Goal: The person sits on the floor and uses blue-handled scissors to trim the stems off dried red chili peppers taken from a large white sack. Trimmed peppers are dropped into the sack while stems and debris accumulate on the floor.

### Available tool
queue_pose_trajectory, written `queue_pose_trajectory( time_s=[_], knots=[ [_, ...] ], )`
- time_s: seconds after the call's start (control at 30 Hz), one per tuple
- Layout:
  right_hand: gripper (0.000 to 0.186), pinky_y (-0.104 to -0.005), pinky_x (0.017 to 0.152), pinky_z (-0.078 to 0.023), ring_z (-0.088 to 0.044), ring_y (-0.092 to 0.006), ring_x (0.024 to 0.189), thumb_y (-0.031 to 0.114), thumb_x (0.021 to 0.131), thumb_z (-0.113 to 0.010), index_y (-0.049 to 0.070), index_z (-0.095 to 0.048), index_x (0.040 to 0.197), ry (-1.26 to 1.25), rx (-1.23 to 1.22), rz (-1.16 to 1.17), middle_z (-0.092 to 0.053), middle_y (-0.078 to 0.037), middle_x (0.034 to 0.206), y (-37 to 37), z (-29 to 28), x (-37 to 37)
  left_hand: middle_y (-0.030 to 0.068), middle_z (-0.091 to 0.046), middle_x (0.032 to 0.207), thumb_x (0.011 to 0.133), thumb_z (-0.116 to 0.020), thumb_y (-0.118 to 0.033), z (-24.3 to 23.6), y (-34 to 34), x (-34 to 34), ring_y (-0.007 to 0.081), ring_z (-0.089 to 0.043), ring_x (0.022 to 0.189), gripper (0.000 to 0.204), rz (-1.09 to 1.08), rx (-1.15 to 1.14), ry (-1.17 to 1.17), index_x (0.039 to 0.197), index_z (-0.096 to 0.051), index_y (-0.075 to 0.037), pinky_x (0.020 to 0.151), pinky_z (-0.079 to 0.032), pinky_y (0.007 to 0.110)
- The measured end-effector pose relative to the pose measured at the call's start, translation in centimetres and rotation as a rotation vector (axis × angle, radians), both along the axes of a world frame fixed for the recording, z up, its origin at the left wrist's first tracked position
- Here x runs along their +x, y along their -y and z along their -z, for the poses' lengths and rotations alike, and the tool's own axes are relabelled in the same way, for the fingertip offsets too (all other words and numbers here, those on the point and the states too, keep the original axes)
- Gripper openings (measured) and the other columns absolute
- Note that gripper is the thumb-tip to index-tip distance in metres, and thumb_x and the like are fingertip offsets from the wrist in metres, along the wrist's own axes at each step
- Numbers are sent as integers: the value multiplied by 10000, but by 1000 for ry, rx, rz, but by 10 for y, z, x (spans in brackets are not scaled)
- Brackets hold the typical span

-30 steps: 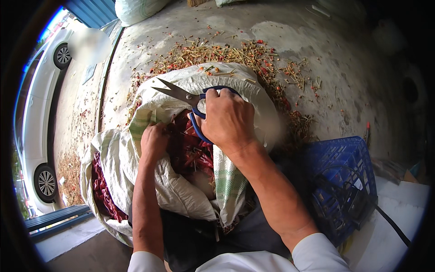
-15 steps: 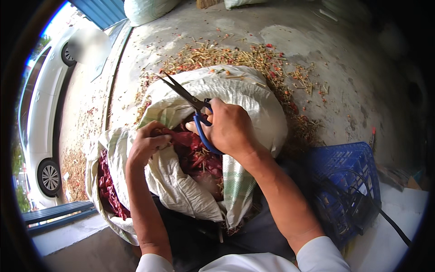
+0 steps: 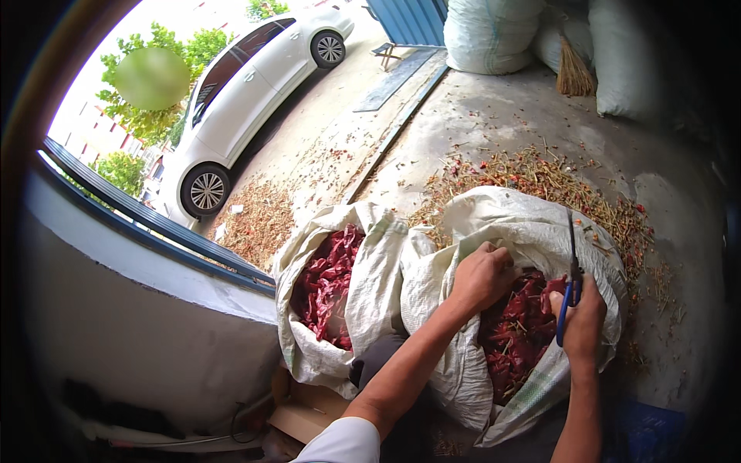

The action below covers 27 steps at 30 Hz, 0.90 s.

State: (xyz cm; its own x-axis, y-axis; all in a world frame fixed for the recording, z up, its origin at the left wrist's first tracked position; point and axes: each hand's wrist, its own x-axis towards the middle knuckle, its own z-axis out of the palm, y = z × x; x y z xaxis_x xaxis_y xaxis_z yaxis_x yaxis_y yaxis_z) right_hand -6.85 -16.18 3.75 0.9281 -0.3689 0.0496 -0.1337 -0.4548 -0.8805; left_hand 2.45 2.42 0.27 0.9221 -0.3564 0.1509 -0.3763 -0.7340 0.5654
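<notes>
A white woven sack (image 3: 540,220) stands open before me, with dried red chilli peppers (image 3: 515,339) inside. Over its mouth, my left hand (image 3: 485,276) has its fingers curled together; whatever they hold is hidden. My right hand (image 3: 584,320) grips blue-handled scissors (image 3: 568,297) at the right side of the opening, blades pointing away from me. A red pepper piece shows beside the right thumb. To the left, a second white sack (image 3: 378,270) also holds dried red peppers (image 3: 328,285).
Cut stems and pepper bits (image 3: 532,171) litter the concrete behind the sack. A low wall (image 3: 154,285) runs along the left, and a white car (image 3: 258,85) stands outside. Full sacks (image 3: 490,35) and a broom (image 3: 573,69) are at the back. A blue crate (image 3: 652,432) sits lower right.
My view has swung left, bringing the second sack and car further in. My hands have moved apart, and the scissors have turned from pointing far-left to pointing straight away.
</notes>
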Motion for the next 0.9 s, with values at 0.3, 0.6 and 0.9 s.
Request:
queue_pose_trajectory(
  time_s=[0.3, 0.6, 0.9],
  knots=[
    [280, -466, 654, -464, -622, -406, 737, 80, 782, -714, -14, -493, 926, 144, -227, -130, -594, -210, 772, -13, 6, -6, -5, -647, 717, 989, -530, -508, -9, 25, -24, 46, -507, 533, 463, 217, -947, -1141, 977, -674, -68, 437, -333, 202],
    [185, -526, 642, -433, -562, -462, 706, 8, 742, -603, -3, -465, 865, 319, -447, -369, -530, -216, 720, -24, 16, -4, 28, -666, 879, 931, -673, -296, 22, 10, -16, 77, -604, 643, 373, 252, -1096, -1191, 1147, -605, 1, 517, -440, 199],
    [336, -460, 679, -518, -627, -366, 793, 196, 697, -785, 52, -555, 896, 194, -619, -217, -577, -136, 862, -15, 14, 1, -15, -615, 761, 975, -592, -156, 1, 10, -1, 43, -478, 506, 162, -71, -1043, -834, 1091, -629, -49, 427, -335, 190]
  ],
)
